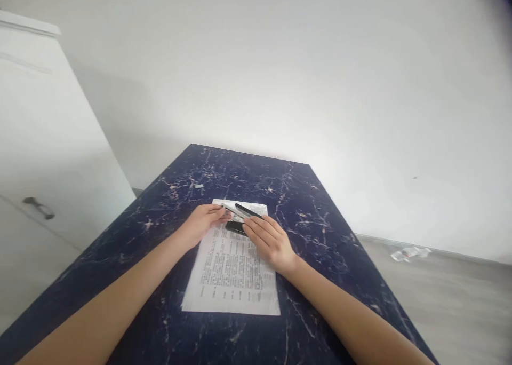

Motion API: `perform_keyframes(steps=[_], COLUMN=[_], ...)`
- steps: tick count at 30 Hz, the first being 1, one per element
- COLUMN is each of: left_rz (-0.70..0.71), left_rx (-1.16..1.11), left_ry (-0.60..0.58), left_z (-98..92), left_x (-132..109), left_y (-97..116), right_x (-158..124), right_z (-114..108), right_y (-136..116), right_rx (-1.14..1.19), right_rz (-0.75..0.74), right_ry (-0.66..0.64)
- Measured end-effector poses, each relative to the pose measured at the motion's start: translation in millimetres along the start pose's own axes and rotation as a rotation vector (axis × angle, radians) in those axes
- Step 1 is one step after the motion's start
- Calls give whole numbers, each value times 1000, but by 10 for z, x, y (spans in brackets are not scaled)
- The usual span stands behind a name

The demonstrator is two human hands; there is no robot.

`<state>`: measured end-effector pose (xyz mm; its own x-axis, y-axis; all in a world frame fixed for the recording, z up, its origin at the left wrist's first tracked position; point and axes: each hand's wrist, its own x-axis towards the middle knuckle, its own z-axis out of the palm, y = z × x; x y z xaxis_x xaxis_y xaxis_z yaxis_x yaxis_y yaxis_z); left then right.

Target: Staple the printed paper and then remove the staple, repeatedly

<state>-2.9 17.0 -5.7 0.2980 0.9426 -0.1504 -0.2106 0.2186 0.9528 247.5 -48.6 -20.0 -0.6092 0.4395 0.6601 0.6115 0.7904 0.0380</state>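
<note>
A black and silver stapler (236,227) is spread apart above a printed sheet of paper (231,269), its black top, metal middle and black base separated at the left end. My right hand (272,241) is closed round its right end, fingers over the side. At the opposite end, my left hand (206,222) has its fingertips pressed together on the stapler's metal part. Whether those fingertips also pinch something small is hidden. The paper lies flat under both hands, with text running sideways.
The dark blue marbled table (160,311) narrows toward a white wall (288,77). A small pale piece (199,185) lies near its far left. A white cabinet (52,119) with a dark handle stands at left. Crumpled clear plastic (410,254) rests on the floor at right.
</note>
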Motion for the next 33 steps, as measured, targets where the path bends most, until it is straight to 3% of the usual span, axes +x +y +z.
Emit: perform_keyframes(steps=[2,5,8,10,13,16,20,24,28,30,33], left_rz=[-25,16,318,561,829,970,1009,1004,1114,1135,863], left_rx=[73,218,470,657,876,956,854,848,872,933,1246], left_ry=[66,200,292,302,253,171,-4,-100,-54,141,464], left_z=[-30,-72,-71,-37,53,162,295,410,345,142,-348], left_x=[18,19,-19,-59,-131,-204,-295,-369,-323,-224,-16], left_y=[-13,-17,-9,-4,2,-12,-90,-142,-35,76,230], right_x=[28,58,70,72,90,130,168,188,231,204,13], right_z=[38,60,39,21,-16,-66,-91,-105,-188,-227,-257], right_y=[3,40,92,123,145,130,61,-28,97,339,875], right_rx=[19,116,317,433,446,360,401,409,365,301,149], right_rz=[131,483,796,869,811,570,125,0,46,206,545], right_ry=[134,279,209,95,43,208,276,296,292,327,239])
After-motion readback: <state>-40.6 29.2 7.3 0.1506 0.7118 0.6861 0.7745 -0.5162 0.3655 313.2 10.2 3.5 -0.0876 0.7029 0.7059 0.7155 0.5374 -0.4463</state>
